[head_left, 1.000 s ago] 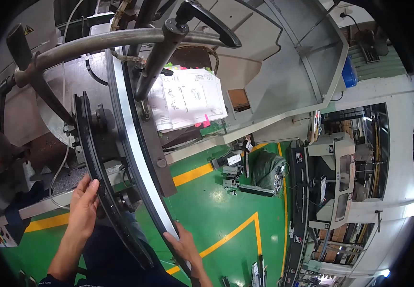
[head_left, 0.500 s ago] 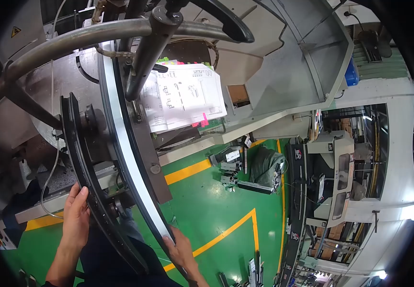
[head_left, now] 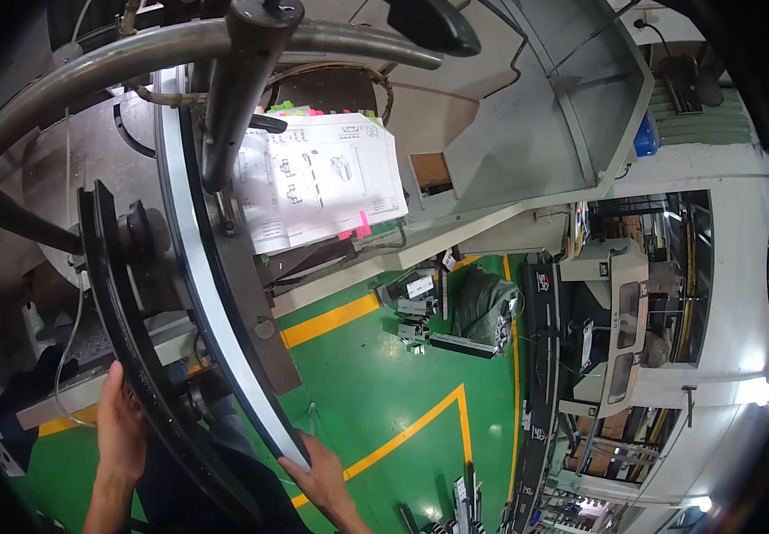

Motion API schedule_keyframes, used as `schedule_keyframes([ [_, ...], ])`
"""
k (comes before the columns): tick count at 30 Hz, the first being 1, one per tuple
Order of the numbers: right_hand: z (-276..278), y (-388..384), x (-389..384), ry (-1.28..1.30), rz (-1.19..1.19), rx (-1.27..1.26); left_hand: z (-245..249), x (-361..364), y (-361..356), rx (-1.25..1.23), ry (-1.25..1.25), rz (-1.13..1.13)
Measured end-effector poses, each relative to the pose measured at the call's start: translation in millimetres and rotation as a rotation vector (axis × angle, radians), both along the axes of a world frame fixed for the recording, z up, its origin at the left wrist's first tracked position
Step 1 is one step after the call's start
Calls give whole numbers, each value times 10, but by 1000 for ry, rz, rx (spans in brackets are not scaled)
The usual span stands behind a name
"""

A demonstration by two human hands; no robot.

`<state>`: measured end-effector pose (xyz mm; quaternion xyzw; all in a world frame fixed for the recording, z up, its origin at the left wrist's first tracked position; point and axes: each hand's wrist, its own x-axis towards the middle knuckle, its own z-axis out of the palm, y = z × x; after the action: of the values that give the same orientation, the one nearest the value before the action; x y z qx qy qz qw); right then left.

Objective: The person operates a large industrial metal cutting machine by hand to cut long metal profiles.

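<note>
My right hand [head_left: 320, 482] is closed around the near end of a long metal profile [head_left: 208, 289], which has a pale face between black edges. Its thumb lies across the pale face. From there the profile runs up under the machine's tubular frame. To its left, a curved black rail [head_left: 117, 307] runs roughly alongside. My left hand [head_left: 120, 436] is at the outer edge of this rail, one digit pointing up along it and the other fingers partly hidden behind it. Both lower ends blend into my dark clothing.
Thick bent metal tubing [head_left: 144, 46] crosses above the profile. Printed drawings [head_left: 331, 182] with coloured tabs lie on the machine at right. Dark profile pieces and a covered bundle [head_left: 484, 307] rest on the green floor [head_left: 375, 392]. A wheeled-looking beige machine cabinet [head_left: 620, 311] stands further right.
The view has shifted, so the profile, rail and drawings appear further left. My right thumb now lies over the pale face. My left hand appears slightly lower, still at the rail.
</note>
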<state>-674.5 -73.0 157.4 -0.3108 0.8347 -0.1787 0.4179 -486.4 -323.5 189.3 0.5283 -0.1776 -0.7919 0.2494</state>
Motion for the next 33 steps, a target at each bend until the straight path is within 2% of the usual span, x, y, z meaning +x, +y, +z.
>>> schedule_keyframes([
  [3, -5, -10, -9, -1, 19, -21, -114, 69, 40, -30, -5, -16],
  [7, -57, 29, -15, -16, 15, -39, -31, 12, 55, -67, -62, 42],
  [13, -10, 19, -14, -11, -8, -21, -66, -18, 46, -110, -16, -2],
  [17, -195, 169, -6, 41, 12, -28, -126, 30, 55, -52, 83, 30],
  [18, -12, 35, 91, 94, -63, -172, -126, 47, 42, -26, 110, 26],
  [20, 193, -104, 118, 34, -114, -113, -136, 67, 16, -21, 157, 20],
  [22, -7, 30, 123, 136, -45, -177, -216, 102, 6, -26, 127, 10],
  [24, 410, -243, 132, 284, 28, 69, -187, 99, -13, -9, 129, 10],
  [26, 423, -184, 65, 335, 3, -107, -234, 110, 2, -42, 150, 8],
  [27, 498, -233, 0, 432, 45, -294, -206, 113, 3, -60, 161, -11],
  [30, 1416, -597, 53, 696, 56, -741, -198, 98, 21, -80, 148, -21],
  [33, 1873, -707, 83, 895, -16, -1029, -210, 98, 19, -142, 127, -99],
])
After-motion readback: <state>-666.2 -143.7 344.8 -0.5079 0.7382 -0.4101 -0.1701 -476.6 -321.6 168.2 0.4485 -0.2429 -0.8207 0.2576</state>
